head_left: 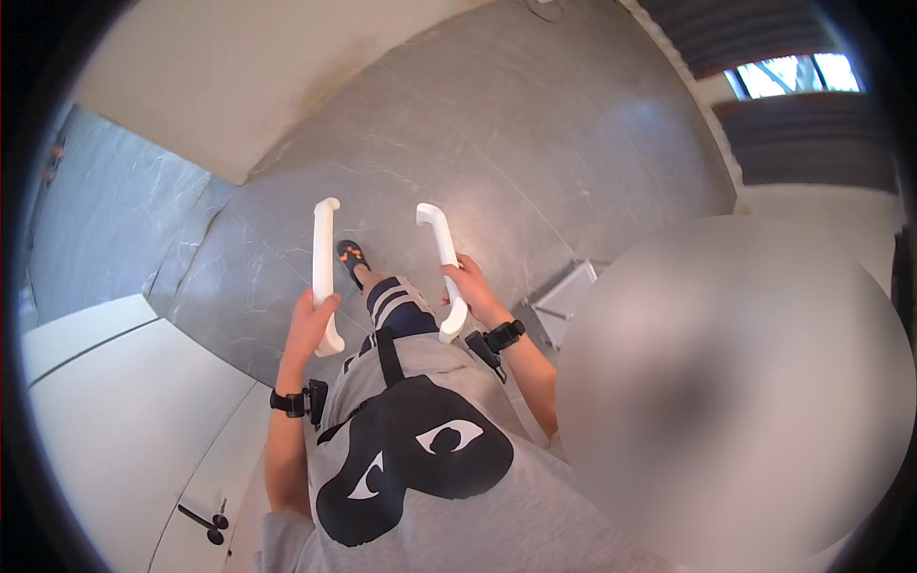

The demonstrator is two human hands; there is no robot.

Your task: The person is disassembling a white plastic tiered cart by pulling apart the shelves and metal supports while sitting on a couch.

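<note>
My left hand (310, 325) is wrapped round the lower part of a white bar-shaped handle (325, 250) with bent ends. That handle stands nearly upright in the picture, in front of my body. Closed on the middle of a matching white handle (441, 234) is my right hand (466, 286); this one leans, its far end toward the left. The two handles are apart, held over the floor, and nothing shows attached to either. A black strap with a small device circles each of my wrists.
Grey tiled floor (458, 105) stretches ahead, with a wall corner (234, 172) jutting in at the left. A white door (115, 401) with a black lever (201, 523) stands at lower left. A white-framed object (565, 296) is right of my right hand. A large blur hides the lower right.
</note>
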